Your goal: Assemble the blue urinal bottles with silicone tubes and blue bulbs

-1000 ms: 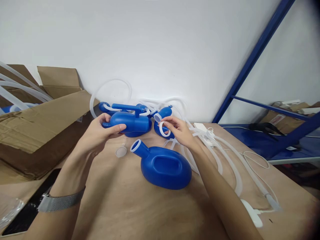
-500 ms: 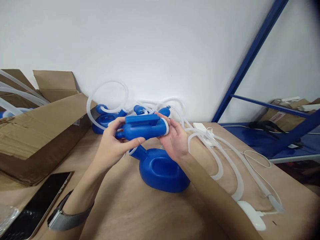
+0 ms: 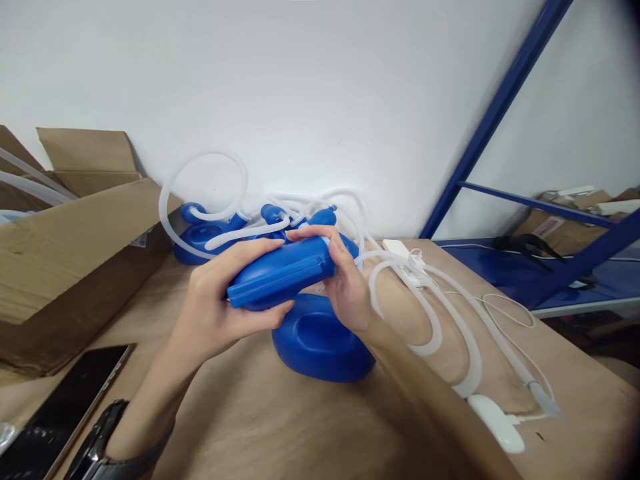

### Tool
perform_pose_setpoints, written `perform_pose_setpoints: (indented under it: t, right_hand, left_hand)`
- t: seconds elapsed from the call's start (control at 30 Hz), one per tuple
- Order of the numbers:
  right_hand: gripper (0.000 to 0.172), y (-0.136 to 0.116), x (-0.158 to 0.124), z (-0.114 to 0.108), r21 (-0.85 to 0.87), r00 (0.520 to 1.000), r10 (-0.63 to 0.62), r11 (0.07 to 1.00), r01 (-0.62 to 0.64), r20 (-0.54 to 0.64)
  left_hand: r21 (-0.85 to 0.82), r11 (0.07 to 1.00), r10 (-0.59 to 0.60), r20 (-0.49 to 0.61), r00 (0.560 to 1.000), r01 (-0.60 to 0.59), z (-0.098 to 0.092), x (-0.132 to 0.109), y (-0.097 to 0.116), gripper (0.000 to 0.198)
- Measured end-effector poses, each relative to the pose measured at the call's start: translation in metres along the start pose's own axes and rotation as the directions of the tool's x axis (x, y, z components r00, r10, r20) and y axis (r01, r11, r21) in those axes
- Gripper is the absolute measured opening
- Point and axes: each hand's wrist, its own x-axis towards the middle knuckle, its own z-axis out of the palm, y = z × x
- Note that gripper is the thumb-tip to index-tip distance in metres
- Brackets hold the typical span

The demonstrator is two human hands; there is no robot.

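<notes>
Both my hands hold a blue plastic bottle-like piece up in the air. It is tilted, with a flat ridge along the side facing me. My left hand grips its left end, fingers over the top and thumb beneath. At the other end my right hand wraps round it, and the fingers hide most of that end. Below, a larger blue plastic jug with a recessed handle stands on the brown table, partly covered by my hands and the held piece.
Behind lie more blue jugs and bulbs with clear tubing. Tubes and a white power strip spread to the right, near a white adapter. At left are a cardboard box and a phone. A blue metal rack stands at right.
The held piece has been turned over, so its ridge now faces me and its white-rimmed end is mostly hidden. My right fingers have closed round that end. The view has shifted slightly.
</notes>
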Motion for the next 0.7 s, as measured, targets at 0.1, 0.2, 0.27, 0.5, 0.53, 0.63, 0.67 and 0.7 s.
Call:
perform_pose_setpoints:
  t: [0.1, 0.2, 0.27, 0.5, 0.53, 0.63, 0.67, 0.7]
  right_hand:
    - [0.037, -0.004, -0.002, -0.003, -0.026, 0.999, -0.016, 1.000, 0.017, 0.033]
    - [0.041, -0.007, -0.002, -0.005, -0.058, 0.996, -0.022, 0.998, 0.027, 0.082]
    - [0.039, -0.010, -0.002, -0.006, -0.127, 0.994, -0.018, 0.991, 0.032, 0.109]
    - [0.062, 0.007, 0.011, -0.016, -0.427, 0.957, 0.178, 0.902, -0.066, 0.229]
    - [0.073, 0.014, 0.014, -0.020, -0.457, 0.939, 0.242, 0.883, -0.107, 0.247]
    - [0.094, 0.032, 0.020, -0.033, -0.669, 0.844, 0.457, 0.723, -0.169, 0.281]
    - [0.094, 0.036, 0.021, -0.037, -0.756, 0.795, 0.539, 0.634, -0.164, 0.279]
    - [0.092, 0.038, 0.022, -0.039, -0.823, 0.740, 0.615, 0.548, -0.152, 0.273]
  left_hand:
    - [-0.005, 0.997, 0.074, -0.015, 0.997, -0.074, 0.000, -0.001, 0.001, 0.059]
    - [-0.006, 0.988, 0.157, 0.004, 0.988, -0.157, 0.002, -0.002, -0.002, 0.059]
    - [-0.004, 0.979, 0.206, 0.043, 0.978, -0.206, 0.003, -0.001, -0.007, 0.060]
    - [0.009, 0.998, -0.058, 0.172, 0.983, 0.058, -0.011, 0.008, -0.029, 0.071]
    - [0.033, 0.991, -0.132, 0.151, 0.980, 0.129, -0.017, 0.009, -0.034, 0.071]
    - [0.123, 0.938, -0.333, 0.056, 0.941, 0.325, -0.039, 0.011, -0.052, 0.075]
    - [0.151, 0.914, -0.387, 0.044, 0.921, 0.377, -0.047, 0.010, -0.059, 0.077]
    - [0.177, 0.893, -0.426, 0.039, 0.904, 0.413, -0.055, 0.009, -0.066, 0.078]
